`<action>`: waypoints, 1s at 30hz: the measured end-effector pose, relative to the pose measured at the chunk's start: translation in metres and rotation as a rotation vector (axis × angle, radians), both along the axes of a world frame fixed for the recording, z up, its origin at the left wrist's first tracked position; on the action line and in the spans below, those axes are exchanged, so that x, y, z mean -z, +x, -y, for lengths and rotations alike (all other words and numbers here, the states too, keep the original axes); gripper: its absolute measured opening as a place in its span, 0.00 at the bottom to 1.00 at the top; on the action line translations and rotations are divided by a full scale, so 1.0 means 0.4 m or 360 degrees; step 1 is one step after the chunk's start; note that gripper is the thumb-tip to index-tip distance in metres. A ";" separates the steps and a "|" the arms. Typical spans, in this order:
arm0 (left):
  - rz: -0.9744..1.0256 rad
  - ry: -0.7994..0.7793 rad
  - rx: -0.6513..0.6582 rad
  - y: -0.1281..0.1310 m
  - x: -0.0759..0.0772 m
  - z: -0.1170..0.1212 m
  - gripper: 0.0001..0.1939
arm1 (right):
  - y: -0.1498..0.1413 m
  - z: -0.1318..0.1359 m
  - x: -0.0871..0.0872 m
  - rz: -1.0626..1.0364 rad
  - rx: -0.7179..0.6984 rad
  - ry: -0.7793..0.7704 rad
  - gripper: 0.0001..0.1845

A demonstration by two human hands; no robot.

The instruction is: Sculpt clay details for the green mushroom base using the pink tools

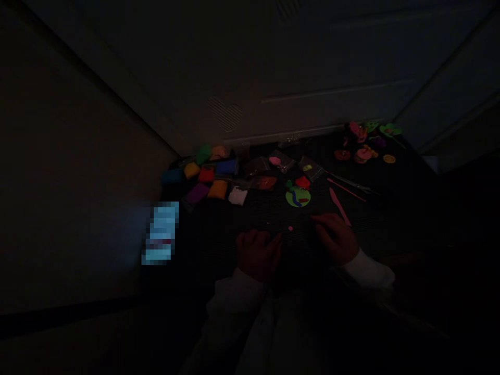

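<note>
In dim light, my left hand [258,255] rests on the dark table, its fingers bent and somewhat apart, with nothing visible in them. My right hand [338,239] is a short way to the right, index finger stretched out and thumb apart from it. Between the two hands lies a small pink clay dot [290,228], touched by neither. A tinier speck [267,223] sits just beyond my left fingers. Past the hands is a round green clay disc [297,198] with a blue wavy strip, a brown piece and a red lump [302,182] at its edge.
Several bags of coloured clay [217,189] fill the back left. A pink clay knife [339,206] and a thin pink tool [347,190] lie beyond my right hand. Finished clay figures [364,154] stand back right. A lit, blurred screen [162,233] is far left; a panel [242,120] rises behind.
</note>
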State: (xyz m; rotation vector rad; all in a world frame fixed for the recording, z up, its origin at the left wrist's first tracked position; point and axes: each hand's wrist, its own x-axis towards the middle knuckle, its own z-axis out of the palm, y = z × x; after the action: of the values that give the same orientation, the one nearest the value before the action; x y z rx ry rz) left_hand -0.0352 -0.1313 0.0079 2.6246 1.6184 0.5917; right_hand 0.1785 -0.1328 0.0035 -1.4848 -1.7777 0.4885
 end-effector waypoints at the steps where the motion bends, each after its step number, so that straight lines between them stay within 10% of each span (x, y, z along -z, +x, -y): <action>1: -0.0012 -0.0003 0.0002 0.000 -0.001 0.001 0.12 | 0.000 0.000 0.000 0.0000 0.0000 -0.0003 0.14; 17: 0.0020 -0.0019 0.0043 0.002 -0.004 0.008 0.14 | 0.000 0.001 -0.001 -0.0002 0.0004 -0.0031 0.14; 30: 0.0659 -0.0192 -0.0099 -0.009 0.002 -0.023 0.08 | 0.000 0.000 0.001 0.0002 -0.0007 -0.0015 0.14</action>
State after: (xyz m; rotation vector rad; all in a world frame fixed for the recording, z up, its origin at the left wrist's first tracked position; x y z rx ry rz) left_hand -0.0389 -0.1221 0.0070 2.1867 1.5508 0.9328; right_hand 0.1783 -0.1330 0.0030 -1.4882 -1.7822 0.4987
